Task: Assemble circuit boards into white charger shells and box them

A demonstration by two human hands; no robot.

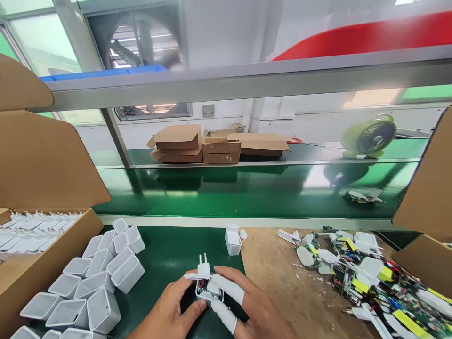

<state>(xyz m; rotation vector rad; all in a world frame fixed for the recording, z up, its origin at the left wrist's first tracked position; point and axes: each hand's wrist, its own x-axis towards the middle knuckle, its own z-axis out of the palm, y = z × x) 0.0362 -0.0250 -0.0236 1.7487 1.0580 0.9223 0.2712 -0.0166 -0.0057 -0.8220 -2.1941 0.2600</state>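
Observation:
Both hands meet at the bottom centre over a green mat. My left hand grips a small white charger housing with a circuit board showing inside. My right hand, wearing white finger cots on two fingers, pinches the same housing from the right. A white plug cap with two prongs stands up at the top of the housing. Another white charger stands on the mat just beyond the hands.
Several empty white housings lie in a heap at left beside an open cardboard box. A pile of circuit boards and white caps covers the right. A green conveyor belt runs behind, with cardboard boxes and a green fan beyond.

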